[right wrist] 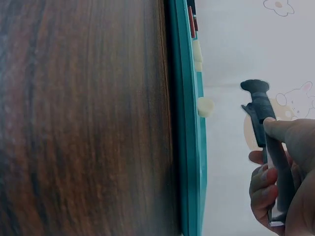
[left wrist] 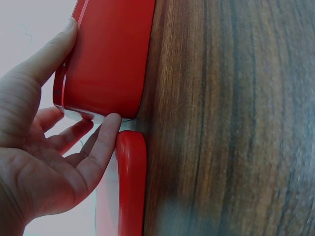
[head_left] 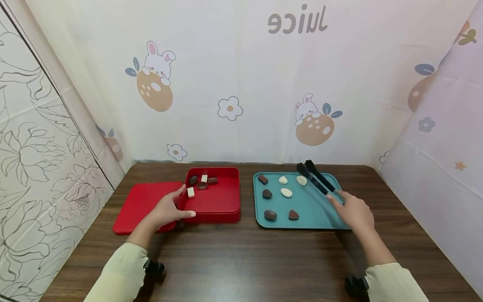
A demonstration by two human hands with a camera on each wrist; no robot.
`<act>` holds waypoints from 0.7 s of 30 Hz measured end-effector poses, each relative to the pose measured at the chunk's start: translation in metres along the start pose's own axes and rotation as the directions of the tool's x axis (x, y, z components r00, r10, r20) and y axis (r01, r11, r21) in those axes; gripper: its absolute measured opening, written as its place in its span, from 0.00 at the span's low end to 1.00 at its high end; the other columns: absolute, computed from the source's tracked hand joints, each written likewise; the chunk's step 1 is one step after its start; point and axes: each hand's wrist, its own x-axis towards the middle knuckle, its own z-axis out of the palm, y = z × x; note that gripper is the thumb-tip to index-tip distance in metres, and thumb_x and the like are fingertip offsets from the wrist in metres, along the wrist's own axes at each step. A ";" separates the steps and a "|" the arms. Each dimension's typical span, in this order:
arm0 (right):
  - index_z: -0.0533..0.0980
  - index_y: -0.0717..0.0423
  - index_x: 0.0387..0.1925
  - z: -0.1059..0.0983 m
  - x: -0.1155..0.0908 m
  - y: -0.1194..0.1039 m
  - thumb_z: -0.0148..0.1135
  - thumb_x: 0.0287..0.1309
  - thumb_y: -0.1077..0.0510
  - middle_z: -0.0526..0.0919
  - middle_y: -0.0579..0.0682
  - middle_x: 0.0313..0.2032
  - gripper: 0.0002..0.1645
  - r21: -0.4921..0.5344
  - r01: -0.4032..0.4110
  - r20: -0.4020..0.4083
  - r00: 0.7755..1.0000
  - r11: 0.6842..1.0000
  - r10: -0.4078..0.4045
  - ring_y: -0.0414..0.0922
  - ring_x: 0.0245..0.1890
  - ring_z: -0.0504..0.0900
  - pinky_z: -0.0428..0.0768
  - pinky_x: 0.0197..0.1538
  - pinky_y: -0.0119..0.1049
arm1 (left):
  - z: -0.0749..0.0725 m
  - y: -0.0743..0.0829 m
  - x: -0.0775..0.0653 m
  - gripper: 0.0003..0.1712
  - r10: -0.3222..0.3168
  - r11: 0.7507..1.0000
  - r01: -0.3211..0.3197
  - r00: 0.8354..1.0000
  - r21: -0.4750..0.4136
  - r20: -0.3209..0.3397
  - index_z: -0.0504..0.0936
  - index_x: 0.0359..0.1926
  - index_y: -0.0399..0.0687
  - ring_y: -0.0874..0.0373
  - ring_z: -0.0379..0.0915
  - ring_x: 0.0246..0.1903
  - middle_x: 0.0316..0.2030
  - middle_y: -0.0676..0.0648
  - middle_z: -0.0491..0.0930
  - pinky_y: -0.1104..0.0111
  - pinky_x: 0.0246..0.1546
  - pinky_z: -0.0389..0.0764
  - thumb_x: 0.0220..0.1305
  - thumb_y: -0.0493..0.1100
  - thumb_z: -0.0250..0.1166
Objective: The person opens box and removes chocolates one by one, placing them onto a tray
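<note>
My left hand holds the near left corner of an open red box. In the left wrist view its thumb lies on the front wall, with the fingers at the side. Inside the box are several brown and white chocolate-like pieces, grouped at the left. My right hand grips black-tipped tongs by their handles. The tongs' tips, slightly apart and with nothing between them, are over the far right part of a teal tray. On that tray lie several dark and white pieces.
A red lid lies flat to the left of the box, partly behind my left forearm. The wooden table runs back to a printed curtain, with more curtains at both sides.
</note>
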 end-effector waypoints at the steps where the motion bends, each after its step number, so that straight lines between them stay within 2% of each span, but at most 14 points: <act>1: 0.62 0.67 0.68 0.001 0.000 0.000 0.41 0.67 0.28 0.70 0.76 0.58 0.50 0.008 0.013 -0.010 1.000 1.000 -0.013 0.72 0.50 0.74 0.77 0.38 0.62 | 0.000 0.000 0.000 0.66 -0.001 1.000 0.001 1.000 -0.002 0.000 0.50 0.77 0.47 0.38 0.55 0.67 0.72 0.40 0.58 0.52 0.47 0.81 0.43 0.59 0.79; 9: 0.62 0.65 0.69 0.009 -0.001 -0.005 0.43 0.70 0.32 0.69 0.75 0.59 0.45 0.081 0.098 -0.064 0.994 0.992 -0.093 0.71 0.54 0.73 0.73 0.47 0.67 | 0.001 -0.001 0.001 0.66 0.005 1.000 -0.005 1.000 0.000 0.004 0.50 0.77 0.47 0.38 0.55 0.66 0.72 0.39 0.58 0.53 0.47 0.81 0.43 0.59 0.79; 12: 0.63 0.65 0.68 0.011 -0.001 -0.009 0.45 0.71 0.35 0.70 0.75 0.58 0.42 0.102 0.134 -0.088 0.988 0.986 -0.126 0.70 0.53 0.74 0.74 0.47 0.66 | 0.000 -0.001 0.000 0.66 0.007 1.000 -0.007 1.000 -0.002 0.005 0.50 0.77 0.47 0.38 0.55 0.66 0.72 0.39 0.58 0.52 0.47 0.81 0.44 0.58 0.79; 16: 0.66 0.62 0.66 0.014 0.000 -0.014 0.50 0.71 0.40 0.80 0.67 0.42 0.36 0.137 0.204 -0.117 0.975 0.969 -0.189 0.60 0.38 0.78 0.77 0.37 0.53 | 0.000 0.000 0.000 0.65 0.010 1.000 -0.010 1.000 -0.001 0.003 0.50 0.77 0.46 0.37 0.55 0.66 0.72 0.38 0.58 0.52 0.48 0.81 0.45 0.57 0.78; 19: 0.67 0.61 0.63 0.015 0.001 -0.019 0.53 0.70 0.42 0.76 0.56 0.30 0.32 0.154 0.266 -0.139 0.959 0.952 -0.246 0.49 0.29 0.72 0.71 0.30 0.42 | 0.000 0.000 -0.001 0.65 0.011 1.000 -0.011 1.000 -0.002 0.002 0.50 0.77 0.46 0.37 0.55 0.66 0.72 0.38 0.58 0.52 0.48 0.81 0.45 0.57 0.78; 21: 0.67 0.61 0.63 0.016 0.002 -0.023 0.54 0.70 0.43 0.73 0.52 0.27 0.32 0.158 0.305 -0.151 0.947 0.939 -0.282 0.47 0.27 0.70 0.69 0.29 0.40 | 0.000 0.000 -0.001 0.65 0.013 1.000 -0.013 1.000 -0.001 0.003 0.50 0.77 0.46 0.37 0.56 0.66 0.71 0.38 0.58 0.52 0.48 0.81 0.45 0.58 0.78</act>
